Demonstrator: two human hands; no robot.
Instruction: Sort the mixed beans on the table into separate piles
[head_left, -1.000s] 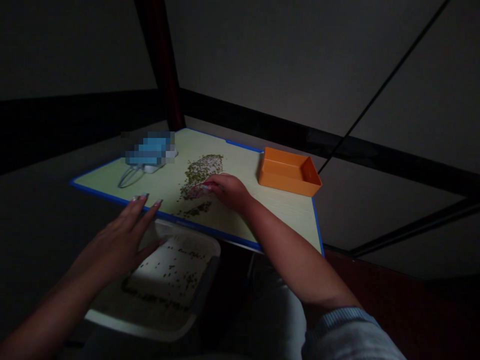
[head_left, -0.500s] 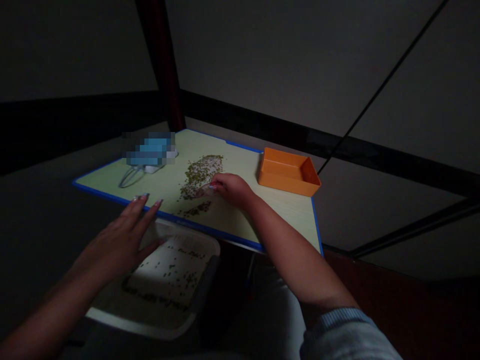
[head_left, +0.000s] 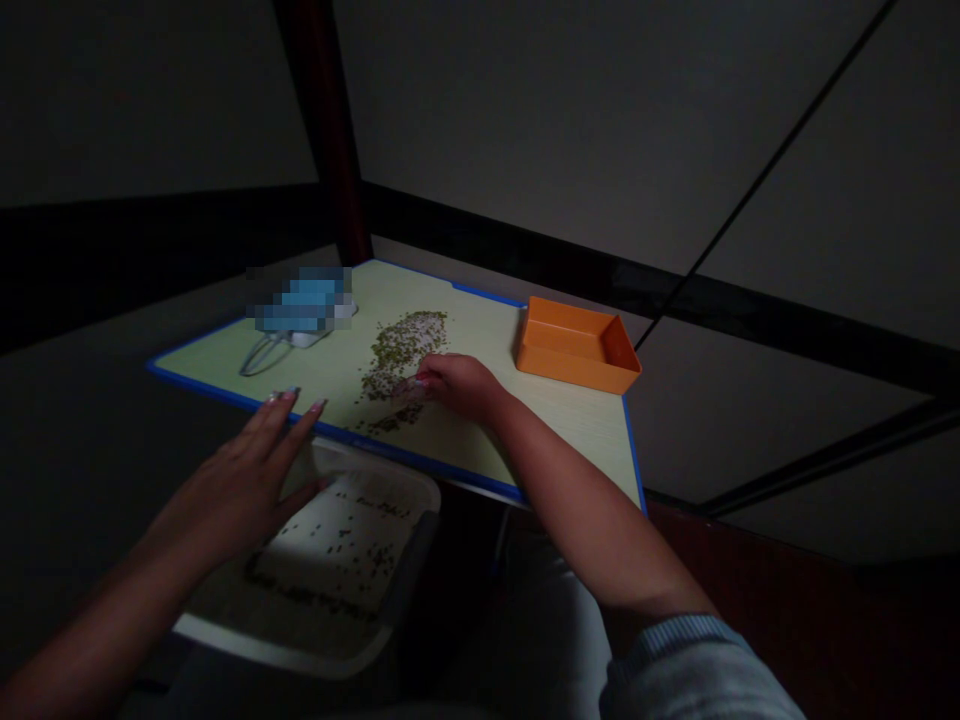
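Grains lie heaped on a pale, blue-edged tabletop, which we view beyond a white bin below its near edge and before dim grey walls. Our left hand extends open at that edge, fingers straight, while our right hand reaches farther in, fingers curled, pinching a translucent piece too dim to identify beside the heap's near end. We trace the heap's long axis from near left to far right, its far end lying left of an orange box.
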